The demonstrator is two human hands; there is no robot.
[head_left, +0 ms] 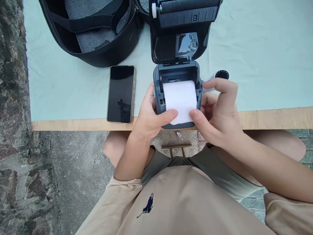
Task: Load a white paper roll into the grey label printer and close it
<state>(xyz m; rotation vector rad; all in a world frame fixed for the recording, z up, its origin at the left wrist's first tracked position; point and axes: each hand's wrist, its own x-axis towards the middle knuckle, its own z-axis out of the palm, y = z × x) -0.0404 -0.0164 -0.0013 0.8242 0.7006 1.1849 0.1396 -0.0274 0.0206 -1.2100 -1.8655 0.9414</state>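
A small dark grey printer stands at the table's front edge with its black lid swung open to the back. Inside it lies a white paper roll, its loose end hanging toward me over the front. My left hand grips the printer's left side, with the thumb on the paper's lower left. The thumb of my right hand presses the paper's lower right edge. Its index finger is raised and bent near the printer's right side, and the other fingers curl beside the printer.
A phone lies left of the printer. An open black zippered case with grey foam stands at the back left. Behind my right hand is a white cylindrical object with a dark end. The wooden table edge runs across the front.
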